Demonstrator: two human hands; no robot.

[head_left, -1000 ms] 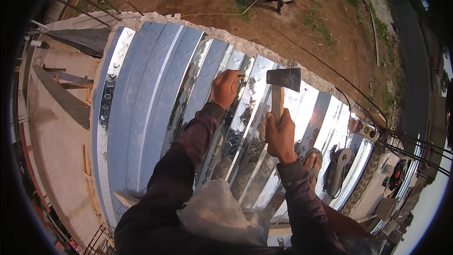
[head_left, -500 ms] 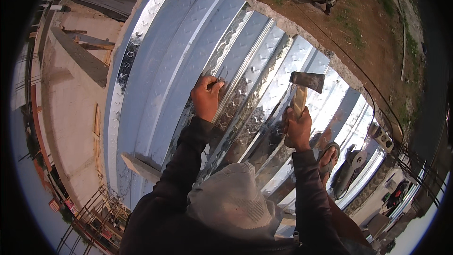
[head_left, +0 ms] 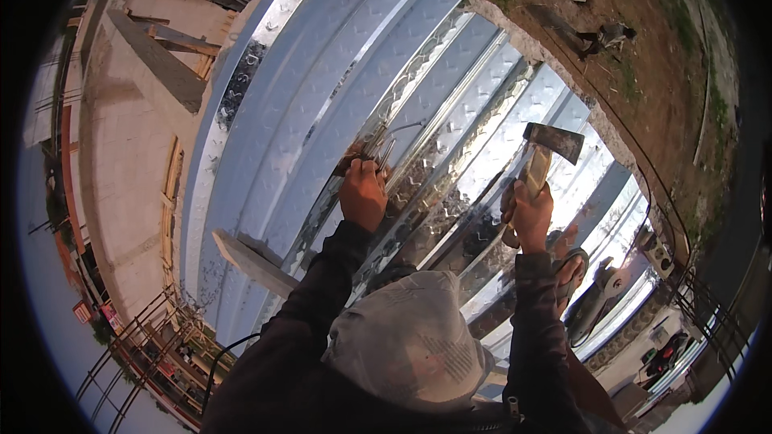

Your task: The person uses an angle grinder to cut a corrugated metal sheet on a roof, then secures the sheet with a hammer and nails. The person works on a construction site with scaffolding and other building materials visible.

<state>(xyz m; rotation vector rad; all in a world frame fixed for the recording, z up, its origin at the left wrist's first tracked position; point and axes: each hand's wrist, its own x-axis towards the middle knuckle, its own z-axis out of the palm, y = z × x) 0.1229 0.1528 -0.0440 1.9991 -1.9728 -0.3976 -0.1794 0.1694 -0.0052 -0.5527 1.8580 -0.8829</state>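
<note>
My left hand (head_left: 363,197) is low over the shiny ribbed metal sheeting (head_left: 322,112), its fingers closed on a thin metal piece (head_left: 388,154) that sticks up beyond the fingertips. Its exact kind is too small to make out. Just past it, a slim bent metal rod (head_left: 408,125) shows against the ribs. My right hand (head_left: 531,213) grips a hatchet by its pale wooden handle (head_left: 536,170). The dark hatchet head (head_left: 555,142) is raised, its edge turned to the right, apart from the left hand.
Beside my sandalled foot (head_left: 571,269) at the right lies an angle grinder (head_left: 597,301). A socket strip (head_left: 656,254) and cables are near the sheeting's right edge. A board (head_left: 253,264) lies at left. Beyond the rough concrete edge (head_left: 563,96), a person (head_left: 609,37) is on the brown ground below.
My view has shifted, so the scene sits further right and lower at the top. The left hand has turned, fingers now pointing down at the sheeting. The right hand still holds the hatchet up.
</note>
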